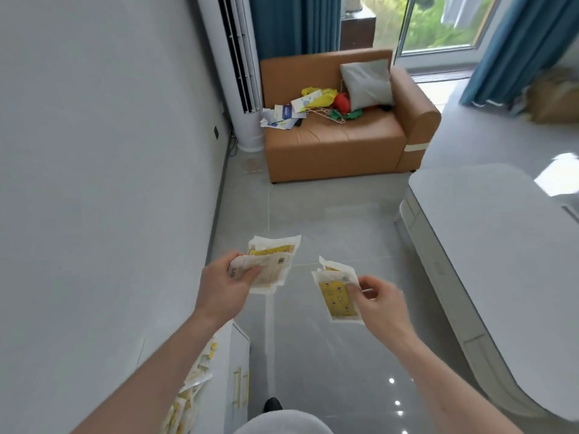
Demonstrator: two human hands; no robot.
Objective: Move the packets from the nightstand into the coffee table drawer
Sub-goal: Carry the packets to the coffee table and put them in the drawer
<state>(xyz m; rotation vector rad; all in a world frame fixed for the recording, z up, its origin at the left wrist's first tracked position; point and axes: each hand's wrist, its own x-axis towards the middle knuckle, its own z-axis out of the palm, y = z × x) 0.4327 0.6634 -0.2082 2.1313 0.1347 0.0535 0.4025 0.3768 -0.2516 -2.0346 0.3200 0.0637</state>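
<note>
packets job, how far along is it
Done: nothing visibly in a drawer yet. In hand: the left hand grips a stack of white-and-yellow packets; the right hand pinches more. Left: more yellow packets lie on the white nightstand; the white oval coffee table is ahead right.

Left hand [224,285] grips packet stack [272,264]; right hand [380,303] pinches yellow packets [336,296] above floor [329,220].

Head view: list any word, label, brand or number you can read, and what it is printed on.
None can be read.
Yellow-and-white packets in the left hand: printed text and a code patch, too blurred.
Yellow-and-white packet in the right hand: only a dot pattern shows.
Blue-and-white papers on the orange sofa: print too small.
</note>
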